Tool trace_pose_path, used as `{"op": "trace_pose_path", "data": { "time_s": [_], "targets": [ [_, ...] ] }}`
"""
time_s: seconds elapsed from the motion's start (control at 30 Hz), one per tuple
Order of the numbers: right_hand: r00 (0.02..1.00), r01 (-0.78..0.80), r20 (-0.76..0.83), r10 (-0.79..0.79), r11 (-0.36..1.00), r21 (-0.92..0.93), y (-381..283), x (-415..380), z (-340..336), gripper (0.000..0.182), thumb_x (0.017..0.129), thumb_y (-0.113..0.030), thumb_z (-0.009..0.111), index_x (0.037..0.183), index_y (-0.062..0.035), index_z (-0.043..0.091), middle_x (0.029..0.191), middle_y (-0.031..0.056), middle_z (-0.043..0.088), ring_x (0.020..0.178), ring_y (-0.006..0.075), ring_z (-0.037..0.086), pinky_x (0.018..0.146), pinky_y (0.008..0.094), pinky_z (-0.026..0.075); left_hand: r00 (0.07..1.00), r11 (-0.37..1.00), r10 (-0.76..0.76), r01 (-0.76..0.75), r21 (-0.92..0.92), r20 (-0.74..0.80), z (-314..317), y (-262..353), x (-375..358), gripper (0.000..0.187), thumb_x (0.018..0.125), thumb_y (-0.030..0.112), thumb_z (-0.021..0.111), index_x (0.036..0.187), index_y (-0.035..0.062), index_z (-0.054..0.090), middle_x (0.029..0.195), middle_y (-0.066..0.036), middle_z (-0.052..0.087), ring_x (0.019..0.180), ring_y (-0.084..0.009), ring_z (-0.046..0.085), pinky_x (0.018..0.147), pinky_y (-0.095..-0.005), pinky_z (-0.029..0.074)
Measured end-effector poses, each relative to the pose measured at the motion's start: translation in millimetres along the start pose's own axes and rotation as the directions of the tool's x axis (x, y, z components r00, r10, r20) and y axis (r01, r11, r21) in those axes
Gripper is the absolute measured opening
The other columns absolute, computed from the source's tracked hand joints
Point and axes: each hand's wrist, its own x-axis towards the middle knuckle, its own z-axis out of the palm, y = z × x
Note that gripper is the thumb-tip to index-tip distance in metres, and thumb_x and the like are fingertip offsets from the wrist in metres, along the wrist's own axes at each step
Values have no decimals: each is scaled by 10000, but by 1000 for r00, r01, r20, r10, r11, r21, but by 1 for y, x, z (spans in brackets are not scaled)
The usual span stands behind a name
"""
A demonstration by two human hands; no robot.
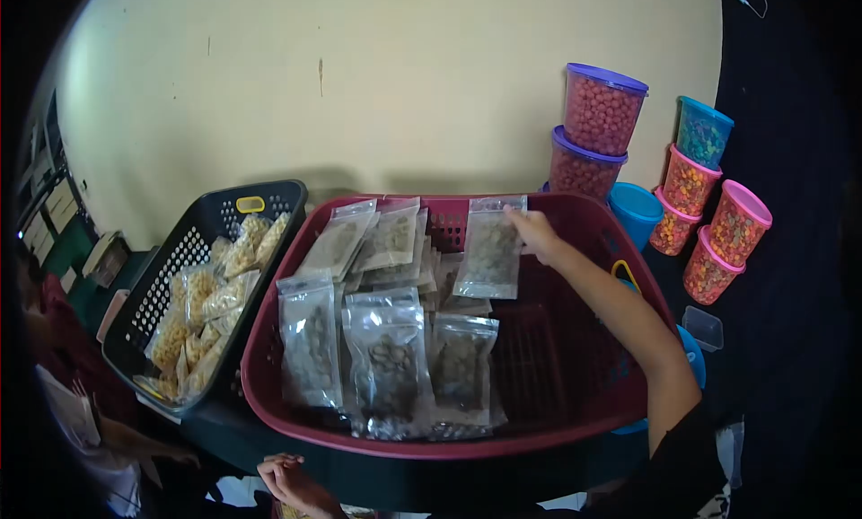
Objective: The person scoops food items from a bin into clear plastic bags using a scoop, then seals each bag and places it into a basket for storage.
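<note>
At 7 o'clock, the left hand (294,485) curls loosely; whether it holds anything, I cannot tell. Beyond it, a maroon plastic basket with rounded corners (575,375) carries glossy, lumpy transparent pouches (386,362) on its 9 o'clock side. Near its 12 o'clock, the right hand (532,232) pinches the upper right edge of a clear, flat, rectangular film pouch (490,254). It should be light, limp and slippery (its roundish pieces may be brittle); the top band looks the surest hold. Farther, at 2 o'clock, stand smooth, purple-lidded plastic tubs (600,115).
</note>
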Motion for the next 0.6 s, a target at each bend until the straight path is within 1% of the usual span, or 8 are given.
{"op": "trace_pose_path", "data": {
  "time_s": [0.07, 0.13, 0.2, 0.33, 0.4, 0.47, 0.53, 0.6],
  "targets": [
    [995, 23, -95, -24, 1000, -14, 35, 29, 16, 378, 806, -414, 504, 801, -46, 593, 611, 10, 485, 557, 141, 519, 492, 335, 457, 999, 1000, 6, -7, 27, 43, -13, -8, 7, 150, 836, 193, 448, 825, 43, 439, 768, -63, 443, 655, -143, 442, 611, -270, 385],
    [997, -17, -72, 15, 1000, -14, 52, 45, 26, 396, 803, -420, 505, 822, -38, 605, 612, 15, 489, 550, 142, 513, 493, 327, 446, 997, 998, 6, -11, 63, 71, -15, -9, 13, 204, 830, 212, 469, 879, 15, 473, 839, -100, 489, 680, -182, 492, 646, -305, 434],
    [999, 6, 37, 3, 973, -230, 60, 56, 32, 416, 799, -434, 507, 817, -34, 623, 641, 33, 523, 565, 141, 511, 506, 325, 436, 999, 995, 35, -37, 89, 24, -8, -10, 14, 164, 833, 185, 463, 788, 27, 455, 739, -85, 487, 672, -166, 483, 627, -273, 419],
    [998, -21, 54, 32, 983, -183, 83, 73, 45, 431, 806, -424, 506, 797, -12, 631, 722, 67, 578, 636, 140, 521, 570, 311, 429, 999, 992, -29, 33, 118, -32, -17, -25, 16, 168, 831, 182, 468, 774, 23, 465, 742, -73, 474, 664, -151, 463, 601, -270, 401],
    [992, -105, 48, 117, 974, -203, 73, 63, 52, 423, 810, -407, 511, 818, 0, 629, 757, 76, 591, 683, 141, 534, 615, 303, 434, 998, 995, -62, 60, 85, 22, -40, -45, 15, 179, 803, 173, 500, 900, 22, 489, 810, -85, 468, 694, -179, 473, 617, -293, 406],
    [982, -156, 72, 174, 965, -211, 80, 64, 55, 464, 805, -434, 501, 836, 13, 624, 792, 108, 601, 725, 184, 554, 667, 331, 436, 893, 679, 325, -449, 581, 310, -49, -57, 14, 288, 774, 142, 519, 1043, 52, 468, 881, -98, 454, 735, -217, 482, 643, -318, 410],
    [989, -120, 52, 141, 951, -286, 92, 70, 58, 507, 812, -462, 457, 846, 16, 621, 813, 141, 602, 766, 229, 566, 693, 352, 435, 882, 649, 280, -465, 602, 379, -53, -59, 12, 393, 744, 124, 542, 1121, 83, 436, 927, -110, 448, 773, -247, 486, 661, -331, 410],
    [995, -80, 35, 98, 931, -356, 96, 70, 61, 552, 818, -490, 412, 856, 20, 618, 834, 174, 603, 807, 275, 577, 719, 374, 434, 925, 767, 242, -368, 526, 293, -57, -69, 5, 395, 748, 141, 549, 1122, 78, 439, 969, -126, 441, 801, -257, 486, 669, -341, 418]
  ]
}}
